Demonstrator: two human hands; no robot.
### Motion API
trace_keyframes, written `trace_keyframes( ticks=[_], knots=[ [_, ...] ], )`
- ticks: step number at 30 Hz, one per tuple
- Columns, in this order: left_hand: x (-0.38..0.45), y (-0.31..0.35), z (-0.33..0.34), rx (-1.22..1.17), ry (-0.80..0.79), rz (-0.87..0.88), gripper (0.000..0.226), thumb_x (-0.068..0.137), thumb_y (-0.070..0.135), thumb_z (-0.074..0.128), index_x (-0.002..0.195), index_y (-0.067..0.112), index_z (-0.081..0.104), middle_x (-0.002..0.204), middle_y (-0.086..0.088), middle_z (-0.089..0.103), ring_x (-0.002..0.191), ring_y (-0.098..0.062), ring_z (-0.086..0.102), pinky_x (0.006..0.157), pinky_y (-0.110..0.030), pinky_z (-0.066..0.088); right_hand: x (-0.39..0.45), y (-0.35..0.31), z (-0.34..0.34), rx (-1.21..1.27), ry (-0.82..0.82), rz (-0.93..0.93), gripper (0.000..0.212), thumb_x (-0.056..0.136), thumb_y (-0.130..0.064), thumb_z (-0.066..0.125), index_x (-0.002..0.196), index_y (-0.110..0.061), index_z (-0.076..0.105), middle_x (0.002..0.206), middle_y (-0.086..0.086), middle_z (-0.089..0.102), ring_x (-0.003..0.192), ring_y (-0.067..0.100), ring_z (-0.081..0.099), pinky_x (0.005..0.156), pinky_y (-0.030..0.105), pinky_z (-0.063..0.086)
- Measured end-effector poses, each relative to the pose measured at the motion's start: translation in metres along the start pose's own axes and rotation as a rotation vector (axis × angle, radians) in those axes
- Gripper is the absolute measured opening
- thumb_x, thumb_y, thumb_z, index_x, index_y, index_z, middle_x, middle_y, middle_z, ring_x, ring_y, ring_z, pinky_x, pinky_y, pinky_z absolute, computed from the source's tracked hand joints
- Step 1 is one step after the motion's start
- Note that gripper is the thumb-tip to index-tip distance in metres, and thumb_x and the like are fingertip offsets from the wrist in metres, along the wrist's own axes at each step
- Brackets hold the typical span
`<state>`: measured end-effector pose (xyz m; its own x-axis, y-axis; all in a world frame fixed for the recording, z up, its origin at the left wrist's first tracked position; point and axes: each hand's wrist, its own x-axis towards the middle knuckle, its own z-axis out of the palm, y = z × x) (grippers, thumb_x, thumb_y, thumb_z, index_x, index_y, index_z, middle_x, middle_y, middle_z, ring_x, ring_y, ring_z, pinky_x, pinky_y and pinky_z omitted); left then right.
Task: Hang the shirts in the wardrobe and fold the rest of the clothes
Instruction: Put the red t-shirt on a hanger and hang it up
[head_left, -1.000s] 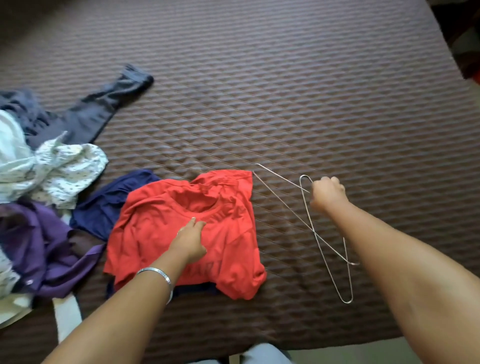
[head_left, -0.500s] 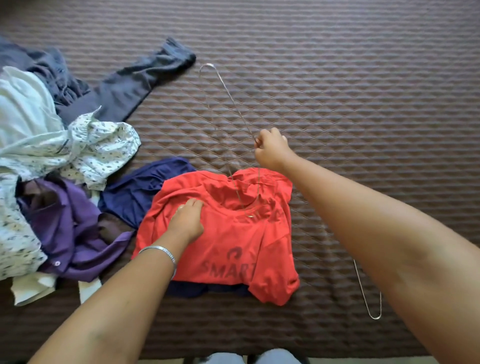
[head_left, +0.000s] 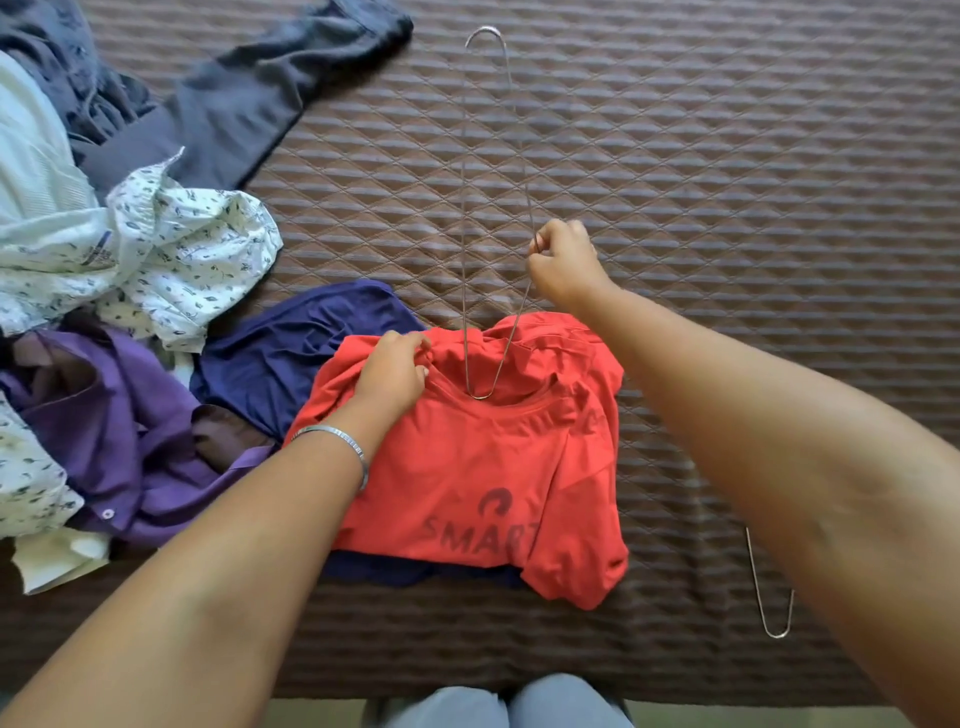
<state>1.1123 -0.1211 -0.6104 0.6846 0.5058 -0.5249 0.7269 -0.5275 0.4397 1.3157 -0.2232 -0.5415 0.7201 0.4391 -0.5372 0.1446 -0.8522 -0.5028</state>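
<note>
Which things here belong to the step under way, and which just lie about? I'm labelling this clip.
In use:
- red T-shirt, collar gripped by the left hand
- wire hanger, pinched by the right hand, one end at the neck opening

Lying about:
- second wire hanger
- navy garment
- purple shirt
- white patterned shirt
- dark grey trousers

Bare forearms, silver bangle (head_left: 343, 441) on left wrist, seemingly grey trousers (head_left: 498, 701)

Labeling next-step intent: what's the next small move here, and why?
Probably feed the wire hanger deeper into the red shirt neck: its lower end already sits at the collar, the left hand pinches the neckline open, the right hand grips the wire.
</note>
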Motion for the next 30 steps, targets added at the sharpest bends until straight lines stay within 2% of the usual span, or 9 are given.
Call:
trace_keyframes(
  ticks=[2,4,8,12,15,20,23,27,30],
  knots=[
    [-0.005,-0.004,-0.005,-0.028,0.032,0.046,0.021,0.085,0.004,0.065,0.105,0.01,0.07,0.108,-0.017,0.056,0.105,-0.031,0.057,0.095,-0.033,0.041,-0.001,-0.002,-0.002,0.054,-0.007,0.0,0.02,0.08,-0.007,0.043,0.068,-0.022,0.046,0.12,0.014,0.043,0.11,0.037,0.047,0.098,0.042,0.044],
    [-0.015,-0.006,-0.01,-0.068,0.075,0.114,0.016,0.081,0.0,0.068,0.094,0.008,0.074,0.099,-0.017,0.059,0.09,-0.028,0.058,0.086,-0.028,0.042,-0.005,-0.004,-0.006,0.082,-0.021,-0.003,0.023,0.081,-0.006,0.043,0.066,-0.024,0.044,0.121,0.013,0.041,0.111,0.036,0.047,0.098,0.044,0.044],
    [-0.044,-0.007,-0.023,-0.157,0.144,0.272,0.013,0.071,-0.008,0.075,0.081,0.002,0.075,0.084,-0.013,0.07,0.069,-0.013,0.052,0.068,-0.008,0.033,-0.016,-0.004,-0.01,0.134,-0.015,-0.006,0.025,0.085,-0.005,0.045,0.067,-0.023,0.043,0.123,0.012,0.04,0.108,0.029,0.047,0.094,0.036,0.044],
    [-0.072,-0.009,-0.035,-0.119,0.154,0.329,0.012,0.07,-0.003,0.078,0.071,0.006,0.071,0.079,-0.005,0.068,0.069,-0.014,0.056,0.065,-0.019,0.04,-0.037,-0.005,-0.013,0.156,0.01,-0.085,0.025,0.085,-0.004,0.047,0.069,-0.023,0.042,0.114,0.008,0.039,0.105,0.027,0.046,0.094,0.034,0.041],
    [-0.092,-0.006,-0.044,-0.089,0.171,0.369,0.01,0.073,0.0,0.076,0.075,0.007,0.07,0.078,-0.004,0.068,0.072,-0.018,0.056,0.067,-0.021,0.038,-0.058,-0.008,-0.013,0.185,0.018,-0.142,0.026,0.086,-0.004,0.049,0.071,-0.023,0.043,0.112,0.006,0.038,0.097,0.022,0.047,0.096,0.036,0.044],
    [-0.121,0.002,-0.066,-0.087,0.209,0.375,0.004,0.086,0.01,0.068,0.091,0.011,0.068,0.082,-0.001,0.068,0.076,-0.015,0.054,0.068,-0.028,0.041,-0.099,-0.006,-0.009,0.165,-0.007,-0.216,0.022,0.084,-0.006,0.051,0.074,-0.024,0.046,0.111,0.006,0.04,0.112,0.031,0.046,0.099,0.045,0.041],
    [-0.143,0.005,-0.083,-0.085,0.184,0.407,0.003,0.091,0.013,0.062,0.093,0.014,0.062,0.083,0.003,0.067,0.071,-0.015,0.057,0.064,-0.029,0.042,-0.125,-0.001,-0.008,0.189,0.032,-0.277,0.028,0.083,-0.007,0.056,0.07,-0.029,0.044,0.107,0.007,0.042,0.108,0.032,0.048,0.097,0.049,0.043],
    [-0.176,0.008,-0.098,0.031,0.172,0.492,0.004,0.092,0.013,0.062,0.096,0.013,0.061,0.088,0.006,0.066,0.078,-0.017,0.061,0.063,-0.025,0.035,-0.154,-0.011,-0.029,0.298,0.177,-0.359,0.027,0.079,0.002,0.058,0.071,-0.021,0.047,0.098,0.01,0.044,0.093,0.019,0.045,0.087,0.031,0.041],
    [-0.195,0.006,-0.101,0.085,0.159,0.511,0.007,0.092,0.01,0.06,0.099,0.012,0.061,0.095,0.002,0.07,0.084,-0.019,0.064,0.066,-0.028,0.041,-0.168,-0.023,-0.051,0.363,0.26,-0.387,0.035,0.078,0.004,0.057,0.067,-0.026,0.043,0.098,0.008,0.043,0.09,0.017,0.043,0.081,0.025,0.037]
  ],
)
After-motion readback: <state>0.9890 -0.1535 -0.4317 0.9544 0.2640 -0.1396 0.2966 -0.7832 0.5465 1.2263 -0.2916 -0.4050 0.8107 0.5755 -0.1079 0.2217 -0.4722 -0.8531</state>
